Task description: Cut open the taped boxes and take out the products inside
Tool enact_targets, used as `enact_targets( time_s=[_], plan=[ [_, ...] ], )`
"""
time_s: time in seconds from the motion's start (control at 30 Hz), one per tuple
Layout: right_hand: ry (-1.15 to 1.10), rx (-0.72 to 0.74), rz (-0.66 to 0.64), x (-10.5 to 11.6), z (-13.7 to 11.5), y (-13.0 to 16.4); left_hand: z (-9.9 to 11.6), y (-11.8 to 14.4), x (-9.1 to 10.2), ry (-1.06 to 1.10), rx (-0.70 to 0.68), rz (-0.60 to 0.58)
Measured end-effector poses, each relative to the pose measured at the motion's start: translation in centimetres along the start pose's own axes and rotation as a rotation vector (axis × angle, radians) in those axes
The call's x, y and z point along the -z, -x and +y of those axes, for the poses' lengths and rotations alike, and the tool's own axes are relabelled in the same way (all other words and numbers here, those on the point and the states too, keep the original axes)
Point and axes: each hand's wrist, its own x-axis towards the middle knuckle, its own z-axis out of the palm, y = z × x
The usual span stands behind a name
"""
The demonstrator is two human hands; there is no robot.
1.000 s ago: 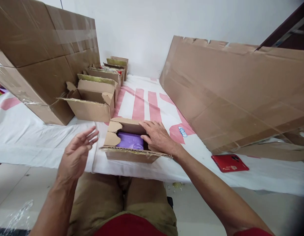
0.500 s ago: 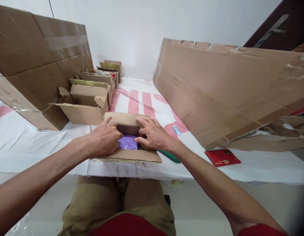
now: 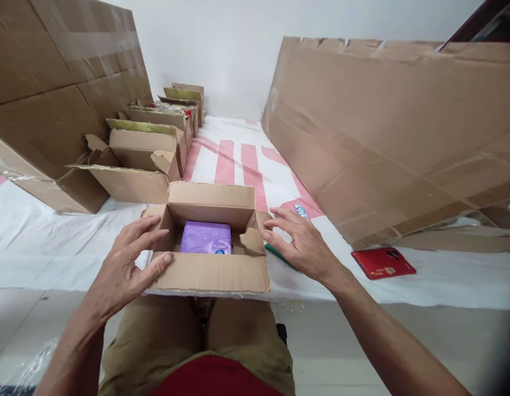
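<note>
An open cardboard box (image 3: 214, 273) stands at the table's front edge, its flaps spread outward. Inside it lies a purple plastic-wrapped pack (image 3: 205, 237), with room left on both sides of it. My left hand (image 3: 133, 256) is at the box's left side, fingers apart, thumb over the near left corner. On the right, my right hand (image 3: 298, 242) has its fingers spread by the right flap; whether the fingertips touch the cardboard I cannot tell. A green flat object (image 3: 280, 254) is partly hidden under my right hand.
Several open cardboard boxes (image 3: 131, 184) form a row going back on the left, beside a large carton (image 3: 69, 110). A large cardboard panel (image 3: 387, 137) leans along the right. A red phone (image 3: 383, 263) lies on the white and pink cloth (image 3: 316, 286).
Both hands have come out of the box and moved apart to its two sides, fingers opening. The purple pack now shows almost whole, and the near flap is tilted lower.
</note>
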Motion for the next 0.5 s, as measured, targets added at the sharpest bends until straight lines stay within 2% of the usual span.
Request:
enact_targets(
  time_s=[0.07,0.13,0.27,0.3,0.37,0.5],
  plan=[
    [0.085,0.077,0.078,0.2,-1.3,-0.6,0.1,0.1,-0.3,0.026,0.017,0.021],
    [0.131,0.221,0.075,0.2,-2.9,-1.6,0.1,0.1,-0.5,0.037,0.014,0.024],
    [0.181,0.471,-0.197,-0.4,-5.0,-3.3,0.0,0.0,-0.4,0.039,0.018,0.014],
    [0.195,0.492,-0.247,-0.4,-5.1,-3.6,0.0,0.0,-0.4,0.037,0.023,0.011],
    [0.197,0.49,-0.26,0.0,-4.8,-3.6,0.1,0.0,-0.3,0.037,0.029,0.002],
    [0.102,0.427,-0.143,1.4,-2.2,-2.0,0.1,0.2,-0.4,0.07,0.048,-0.002]
  ],
)
